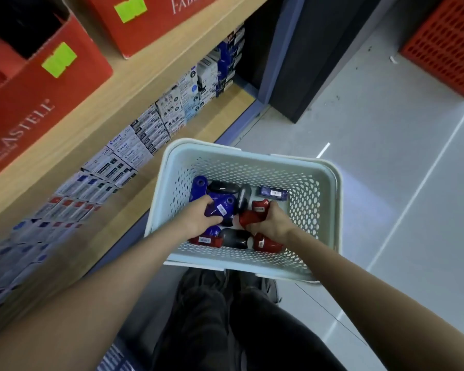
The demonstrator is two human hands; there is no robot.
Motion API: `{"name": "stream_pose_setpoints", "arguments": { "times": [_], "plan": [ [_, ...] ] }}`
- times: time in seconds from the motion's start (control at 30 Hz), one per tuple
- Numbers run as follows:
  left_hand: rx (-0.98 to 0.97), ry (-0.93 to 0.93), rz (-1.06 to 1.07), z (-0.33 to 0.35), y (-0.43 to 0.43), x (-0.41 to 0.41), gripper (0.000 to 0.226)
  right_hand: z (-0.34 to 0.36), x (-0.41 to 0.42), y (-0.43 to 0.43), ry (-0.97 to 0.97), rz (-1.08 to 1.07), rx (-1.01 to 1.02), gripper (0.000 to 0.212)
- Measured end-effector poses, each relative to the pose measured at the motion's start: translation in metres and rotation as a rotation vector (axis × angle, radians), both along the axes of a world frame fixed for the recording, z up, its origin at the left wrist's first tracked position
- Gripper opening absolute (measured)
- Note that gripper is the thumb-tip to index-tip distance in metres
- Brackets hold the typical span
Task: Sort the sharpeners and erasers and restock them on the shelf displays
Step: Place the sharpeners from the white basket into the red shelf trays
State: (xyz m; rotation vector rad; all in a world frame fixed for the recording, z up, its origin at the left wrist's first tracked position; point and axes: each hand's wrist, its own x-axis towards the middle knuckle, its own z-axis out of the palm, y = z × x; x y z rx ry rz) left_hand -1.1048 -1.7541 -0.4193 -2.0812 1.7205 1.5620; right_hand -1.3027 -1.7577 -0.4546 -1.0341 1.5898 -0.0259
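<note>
Both your bare forearms reach forward and converge inside the pale perforated plastic basket (320, 183), which sits just beyond your dark-trousered legs (220, 330), to the right of the shelving. Your left hand (196, 219) is palm down with its fingers curled over a blue plastic sharpener with a white barcode sticker (221, 207) in the basket's left half. Your right hand (272, 223), also back up, grasps a red plastic sharpener (248, 218) near the middle, thumb and fingers wrapped around it. The two hands are close together but apart.

Loose around them on the basket floor lie more sharpeners: a black rounded one (224, 187) at the far side, another black one (235, 238) at the near side between your wrists, and a red one (268, 244) under your right wrist. A small blue labelled block (273, 193) lies at the far right; whether it is an eraser you cannot tell.

On the left, a light wooden shelf (97, 108) carries red cardboard display boxes (24, 103), with rows of small white refill boxes (123, 151) below.
</note>
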Motion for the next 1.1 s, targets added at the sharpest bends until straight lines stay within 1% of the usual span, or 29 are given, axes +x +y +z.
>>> {"name": "stream_pose_setpoints", "arguments": {
  "times": [0.1, 0.17, 0.23, 0.3, 0.4, 0.47, 0.53, 0.63, 0.73, 0.87, 0.93, 1.03, 1.1],
  "plan": [
    [0.003, 0.137, 0.135, 0.017, 0.004, 0.003, 0.043, 0.03, -0.006, 0.002, -0.098, -0.093, -0.041, 0.062],
    [-0.016, 0.2, 0.22, 0.036, 0.008, 0.003, 0.038, 0.053, -0.012, 0.003, -0.16, -0.12, -0.049, 0.063],
    [-0.007, 0.285, 0.315, 0.057, 0.011, 0.003, 0.036, 0.08, -0.014, 0.001, -0.229, -0.102, -0.073, 0.068],
    [-0.009, 0.367, 0.398, 0.082, 0.014, 0.004, 0.029, 0.11, -0.011, -0.002, -0.281, -0.059, -0.092, 0.07],
    [-0.065, 0.375, 0.409, 0.12, 0.019, 0.006, 0.015, 0.157, -0.005, -0.003, -0.382, -0.028, -0.111, 0.068],
    [-0.1, 0.424, 0.451, 0.143, 0.022, 0.009, 0.019, 0.187, 0.002, -0.004, -0.418, -0.04, -0.148, 0.064],
    [-0.136, 0.468, 0.492, 0.166, 0.027, 0.013, 0.024, 0.215, 0.01, -0.005, -0.462, -0.066, -0.17, 0.064],
    [-0.227, 0.495, 0.481, 0.196, 0.037, 0.018, 0.023, 0.254, 0.024, -0.006, -0.552, -0.082, -0.24, 0.067],
    [-0.325, 0.523, 0.485, 0.22, 0.044, 0.022, 0.027, 0.285, 0.037, -0.009, -0.675, -0.126, -0.301, 0.063],
    [-0.518, 0.543, 0.502, 0.255, 0.043, 0.027, 0.042, 0.316, 0.054, -0.015, -0.767, -0.197, -0.368, 0.057],
    [-0.574, 0.513, 0.503, 0.274, 0.037, 0.028, 0.041, 0.329, 0.061, -0.019, -0.784, -0.248, -0.395, 0.057],
    [-0.667, 0.453, 0.47, 0.297, 0.015, 0.031, 0.036, 0.345, 0.069, -0.028, -0.758, -0.308, -0.443, 0.051],
    [-0.727, 0.428, 0.501, 0.309, -0.003, 0.033, 0.036, 0.351, 0.074, -0.039, -0.763, -0.34, -0.473, 0.053]
  ]
}}
